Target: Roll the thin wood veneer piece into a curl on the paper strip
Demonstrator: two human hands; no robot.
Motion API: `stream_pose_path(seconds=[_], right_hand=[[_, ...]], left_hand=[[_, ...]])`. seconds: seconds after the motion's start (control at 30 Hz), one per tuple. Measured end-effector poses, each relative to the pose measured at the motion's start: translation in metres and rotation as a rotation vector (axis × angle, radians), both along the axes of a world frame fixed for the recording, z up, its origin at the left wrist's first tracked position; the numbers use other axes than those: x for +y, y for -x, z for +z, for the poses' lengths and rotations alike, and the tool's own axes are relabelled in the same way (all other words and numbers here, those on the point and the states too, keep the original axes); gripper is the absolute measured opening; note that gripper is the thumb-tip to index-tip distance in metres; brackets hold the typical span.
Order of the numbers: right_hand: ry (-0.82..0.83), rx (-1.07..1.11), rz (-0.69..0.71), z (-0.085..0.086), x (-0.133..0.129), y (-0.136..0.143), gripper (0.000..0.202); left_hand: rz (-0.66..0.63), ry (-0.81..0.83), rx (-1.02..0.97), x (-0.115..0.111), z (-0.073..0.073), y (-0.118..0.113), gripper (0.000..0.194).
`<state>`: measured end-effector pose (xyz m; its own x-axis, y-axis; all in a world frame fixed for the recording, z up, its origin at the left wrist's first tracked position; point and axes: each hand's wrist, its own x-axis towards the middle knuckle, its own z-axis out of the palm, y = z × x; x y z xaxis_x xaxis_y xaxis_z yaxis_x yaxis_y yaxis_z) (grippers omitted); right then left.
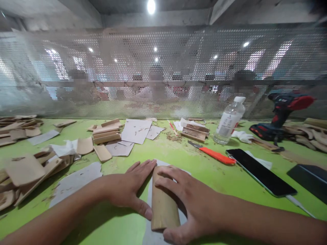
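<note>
A curved, pale tan piece of bamboo lies lengthwise on a grey sheet at the bottom centre, its rounded side up. My right hand grips it, fingertips on the far part and thumb at the near end. My left hand rests flat to the left with fingers spread, its thumb tip touching the bamboo's left edge and its fingertips at the sheet's far left edge.
Beyond lie an orange knife, a water bottle, a black phone with a cable, and a cordless drill. Bamboo pieces pile up at left. A perforated metal screen closes off the green table's back.
</note>
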<state>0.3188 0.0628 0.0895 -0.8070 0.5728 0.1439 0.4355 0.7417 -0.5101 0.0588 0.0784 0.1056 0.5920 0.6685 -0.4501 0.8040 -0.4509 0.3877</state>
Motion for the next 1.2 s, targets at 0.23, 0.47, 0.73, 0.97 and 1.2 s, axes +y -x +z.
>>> stream_pose_path(seconds=[0.23,0.47,0.73,0.97,1.2], right_hand=[[0.034,-0.017,-0.001,0.002,0.002,-0.001,0.096],[0.012,-0.019,-0.012,0.003,0.0,0.001,0.095],[-0.039,-0.023,-0.181,0.004,0.002,0.001,0.092],[0.758,0.727,0.001,0.019,0.014,-0.007,0.075],[1.007,0.839,0.052,0.015,0.02,-0.008,0.079]], left_hand=[[0.003,0.035,0.017,0.0,0.007,-0.005,0.142],[0.002,0.037,-0.003,0.0,0.007,-0.005,0.141],[0.037,0.038,0.009,-0.001,0.009,-0.006,0.147],[0.032,0.05,-0.013,0.001,0.006,-0.003,0.149],[0.022,0.056,0.0,0.001,0.007,-0.004,0.147]])
